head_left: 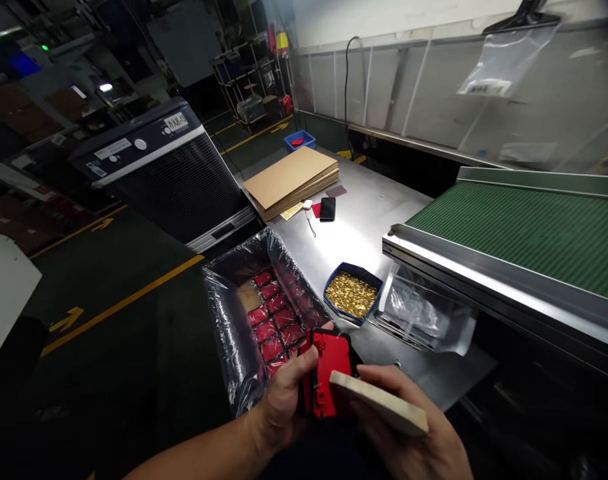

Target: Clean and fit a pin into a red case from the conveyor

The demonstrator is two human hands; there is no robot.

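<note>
My left hand (284, 400) grips a red plastic part with black edges (333, 357), the thumb lying on its near side. It seems to be more than one piece thick. My right hand (429, 427) is closed around a pale, flat block (381, 400), whose edge faces me and overlaps the red part. Whether the block touches the part, I cannot tell. Just beyond my left hand stands a crate lined with clear plastic (219, 320), holding several red parts (277, 303) in rows. A blue bin (329, 303) of small brass-coloured pieces (351, 293) sits beyond the hands.
On the metal table (369, 200) lie a stack of cardboard sheets (291, 177), a black flat item (327, 209) and a small blue basket (300, 140). Clear plastic bags (414, 307) lie beside a green conveyor belt (529, 220) at right. A fan-like machine (174, 187) stands left.
</note>
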